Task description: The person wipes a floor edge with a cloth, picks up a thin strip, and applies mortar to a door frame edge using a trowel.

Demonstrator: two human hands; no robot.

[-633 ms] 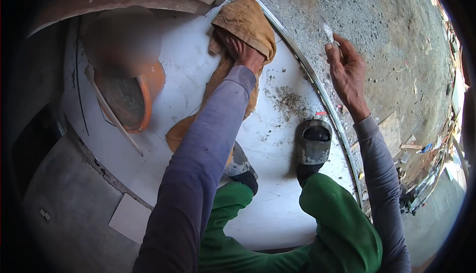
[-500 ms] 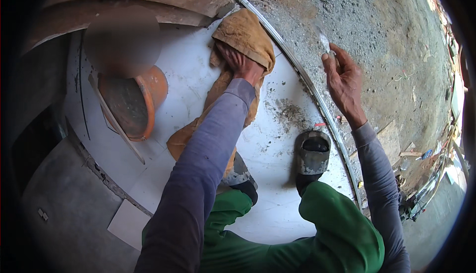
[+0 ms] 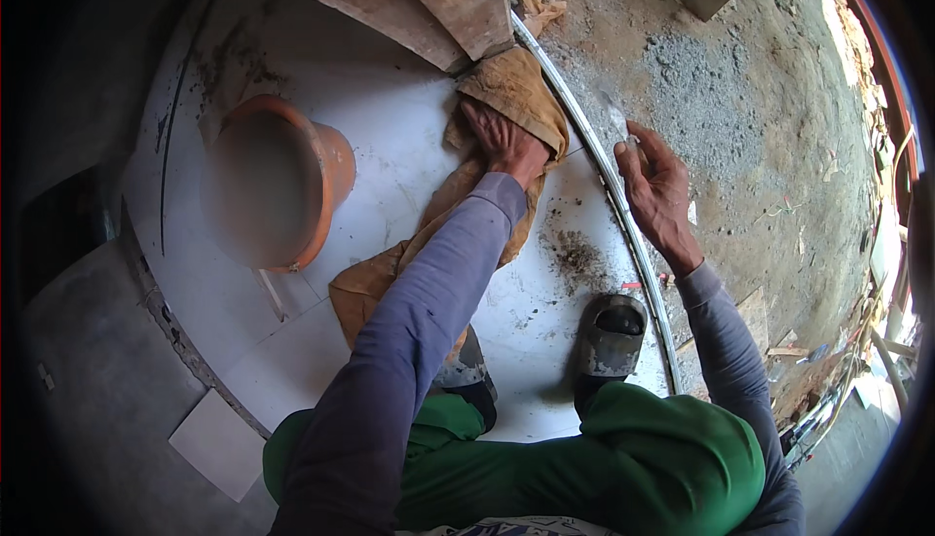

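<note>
Left hand [image 3: 506,144] in folded brown cloth [image 3: 524,91], grip we can't tell | right hand [image 3: 658,185] pinches pale, perhaps plastic sliver [image 3: 617,123], now nearer silvery metal strip [image 3: 637,244]

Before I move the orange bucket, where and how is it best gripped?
The orange bucket is probably best taken by the right side of its rim, coming in from the right and hooking over the lip. That edge is uncovered, flares wider than the body, and faces the left hand, which touches the brown cloth. The blurred inside hides any load.
</note>
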